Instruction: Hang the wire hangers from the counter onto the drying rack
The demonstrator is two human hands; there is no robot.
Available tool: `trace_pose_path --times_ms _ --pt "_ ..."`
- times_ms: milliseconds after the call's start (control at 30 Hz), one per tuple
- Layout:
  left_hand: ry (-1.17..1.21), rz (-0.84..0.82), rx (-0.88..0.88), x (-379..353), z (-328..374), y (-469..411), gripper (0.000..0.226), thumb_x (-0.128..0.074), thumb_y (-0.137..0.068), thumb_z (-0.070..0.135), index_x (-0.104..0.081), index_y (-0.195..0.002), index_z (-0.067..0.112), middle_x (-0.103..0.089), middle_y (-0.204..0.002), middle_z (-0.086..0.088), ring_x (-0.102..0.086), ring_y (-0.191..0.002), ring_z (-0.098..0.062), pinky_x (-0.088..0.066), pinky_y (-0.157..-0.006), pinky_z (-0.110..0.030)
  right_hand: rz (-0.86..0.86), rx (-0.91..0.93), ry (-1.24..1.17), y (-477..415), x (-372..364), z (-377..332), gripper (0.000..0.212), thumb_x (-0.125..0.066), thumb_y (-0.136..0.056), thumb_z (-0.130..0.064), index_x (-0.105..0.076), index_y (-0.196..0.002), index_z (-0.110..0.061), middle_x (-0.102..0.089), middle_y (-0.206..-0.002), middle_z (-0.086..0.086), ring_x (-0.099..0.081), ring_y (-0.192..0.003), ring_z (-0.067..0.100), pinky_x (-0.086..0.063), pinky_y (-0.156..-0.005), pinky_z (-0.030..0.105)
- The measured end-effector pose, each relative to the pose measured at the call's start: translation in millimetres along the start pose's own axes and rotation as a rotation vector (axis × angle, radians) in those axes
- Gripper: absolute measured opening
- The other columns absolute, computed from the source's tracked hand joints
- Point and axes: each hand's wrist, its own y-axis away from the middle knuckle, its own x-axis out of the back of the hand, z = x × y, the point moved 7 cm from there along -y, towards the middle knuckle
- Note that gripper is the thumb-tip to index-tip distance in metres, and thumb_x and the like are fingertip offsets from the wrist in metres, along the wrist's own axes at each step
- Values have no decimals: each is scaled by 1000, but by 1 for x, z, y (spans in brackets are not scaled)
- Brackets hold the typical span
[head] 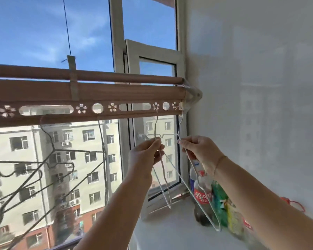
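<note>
At your 9 o'clock, several dark wire hangers [76,151] hang in a tangle from the drying rack [87,94]. The rack is a brown double rail with a strip of flower-shaped and round holes along its lower edge, and it crosses the view from 9 to 2 o'clock. A thin cable [67,27] rises from its clip towards 11 o'clock. Behind it all is the window frame [116,51].

Just right of centre, your left hand [145,156] is raised, thumb and fingertips pinching the neck of a white wire hanger [155,127]. Its hook sits in a flower hole above, at 12 o'clock from the hand, and its body dangles below your fingers.

Just beside it at 3 o'clock, your right hand [201,152] pinches a second white hanger [179,125] below the neck. Its hook is up at the last hole by the rail's end bracket, though you cannot tell whether it is seated. The two hangers' wires cross between your hands.

Under your right forearm, at 5 o'clock, a cola bottle [202,193] and a green bottle [220,201] stand on the white counter [170,231]. The second hanger's lower corner hangs in front of them. A red object [296,204] lies at 4 o'clock, against the wall.
</note>
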Motion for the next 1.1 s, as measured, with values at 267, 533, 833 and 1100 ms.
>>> trace_pose_path --times_ms 267,533,833,1100 --pt "41 56 -31 8 3 -20 7 -67 -84 11 -73 -86 10 -68 -73 -7 -60 -62 -13 -53 -55 -17 -10 -12 1 -38 -9 -2 17 -64 -85 -11 -68 -94 2 -58 -64 8 -46 -50 10 -43 -49 17" --pt "51 103 -43 23 4 -34 27 -64 -85 7 -75 -61 14 -66 -58 -1 -59 -54 -11 -51 -49 -16 -46 -43 30 -51 -21 11 17 -63 -86 -11 -67 -93 4 -58 -65 8 -45 -50 10 -43 -46 14" --pt "43 133 44 43 -14 -35 13 -69 -83 16 -72 -73 9 -66 -63 -5 -59 -57 -13 -51 -54 -21 -15 -85 15 -50 -30 23 25 -62 -87 -22 -68 -94 1 -61 -69 5 -51 -62 12 -44 -57 20" --pt "-10 141 5 74 -20 -15 10 -68 -84 17 -70 -77 11 -64 -67 -4 -56 -60 -13 -47 -63 -23 63 -111 81 -36 -13 42 18 -57 -90 -24 -63 -86 -8 -57 -66 1 -49 -58 10 -42 -55 19"
